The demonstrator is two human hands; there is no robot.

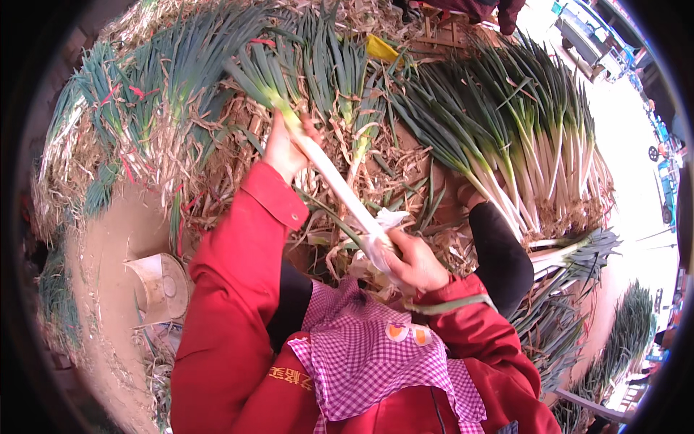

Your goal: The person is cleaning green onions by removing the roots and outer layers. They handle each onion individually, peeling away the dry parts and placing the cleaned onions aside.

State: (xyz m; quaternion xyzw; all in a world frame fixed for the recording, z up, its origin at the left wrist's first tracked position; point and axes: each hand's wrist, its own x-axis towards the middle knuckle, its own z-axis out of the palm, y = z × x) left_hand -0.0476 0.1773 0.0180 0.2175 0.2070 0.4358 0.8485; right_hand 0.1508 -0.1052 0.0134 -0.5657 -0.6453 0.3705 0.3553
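Note:
A large green onion (341, 187) with a long white stalk lies slantwise across the middle of the head view. My left hand (287, 146) is closed around its upper part, just below the green leaves. Lower down, my right hand (417, 263) grips the stalk near its root end, where loose whitish outer skin (391, 218) peels away. A long green leaf strip (452, 305) lies across my right sleeve. The root tip is hidden by my right hand and the skin.
Dry husks (398, 157) cover the ground ahead. Cleaned green onions (553, 157) stand bunched at right, with more lying below them. Untrimmed bundles (157, 114) with red ties fill the upper left. A pale round container (172, 287) lies at left. Part of another person (482, 8) shows at the top.

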